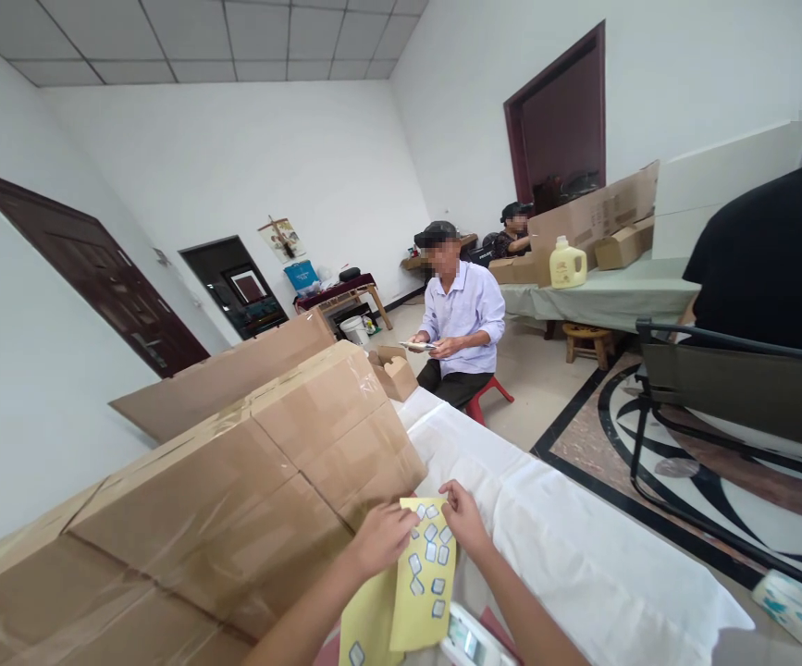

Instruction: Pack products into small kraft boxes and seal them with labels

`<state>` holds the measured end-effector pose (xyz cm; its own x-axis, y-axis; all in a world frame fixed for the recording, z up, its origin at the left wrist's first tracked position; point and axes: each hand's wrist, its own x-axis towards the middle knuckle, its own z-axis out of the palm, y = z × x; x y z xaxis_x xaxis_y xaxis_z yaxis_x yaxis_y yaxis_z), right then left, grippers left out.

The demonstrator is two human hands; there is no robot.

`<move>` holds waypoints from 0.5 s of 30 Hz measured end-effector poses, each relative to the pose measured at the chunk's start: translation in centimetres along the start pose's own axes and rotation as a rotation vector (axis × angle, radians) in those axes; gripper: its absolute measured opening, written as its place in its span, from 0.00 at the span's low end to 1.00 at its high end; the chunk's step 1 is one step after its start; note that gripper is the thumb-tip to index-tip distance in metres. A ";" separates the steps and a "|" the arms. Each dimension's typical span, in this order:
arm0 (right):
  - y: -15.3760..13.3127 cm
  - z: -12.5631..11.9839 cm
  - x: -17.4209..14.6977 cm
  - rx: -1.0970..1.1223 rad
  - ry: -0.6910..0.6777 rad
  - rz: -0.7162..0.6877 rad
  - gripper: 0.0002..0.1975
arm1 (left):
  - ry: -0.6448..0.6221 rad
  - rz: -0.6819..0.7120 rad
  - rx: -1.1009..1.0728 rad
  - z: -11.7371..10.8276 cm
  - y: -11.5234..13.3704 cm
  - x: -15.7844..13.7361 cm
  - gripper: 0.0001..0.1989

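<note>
A yellow sheet [420,615] dotted with several small pale stickers edged in dark blue hangs between my two hands. My left hand [381,538] is closed at its upper left edge, with the fingertips over the paper. At the upper right corner my right hand [465,520] has its fingers bent together in a pinch on the sheet. Partly behind it, lower left, lies another yellow sheet [365,615] with a similar sticker. A white device with a small screen [474,640] shows just beneath my right forearm, cut off by the bottom edge.
Taped cardboard boxes [234,490] are stacked along the left. A white cloth [581,536] covers the table on the right. Across from me a person [466,305] sits holding something flat beside a small open carton [393,372]. Another person in black [775,250] sits at right.
</note>
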<state>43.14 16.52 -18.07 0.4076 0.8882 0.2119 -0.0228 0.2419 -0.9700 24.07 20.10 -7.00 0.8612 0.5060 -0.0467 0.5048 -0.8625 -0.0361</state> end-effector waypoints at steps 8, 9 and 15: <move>-5.8 0.2 -1.5 -0.145 0.073 -0.225 0.23 | 0.173 -0.310 -0.073 -6.9 0.4 -10.4 0.08; -8.0 0.1 -2.2 -0.177 0.038 -0.308 0.23 | 0.210 -0.358 -0.098 -7.7 1.0 -12.1 0.08; -19.1 2.3 -11.7 -0.326 -0.587 -0.514 0.29 | 0.430 -0.514 -0.369 -7.7 5.7 -20.1 0.13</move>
<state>36.70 2.36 -1.79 -0.2470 0.7790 0.5763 0.3374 0.6267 -0.7024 10.10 5.02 1.40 0.4213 0.8623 0.2811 0.7701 -0.5038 0.3913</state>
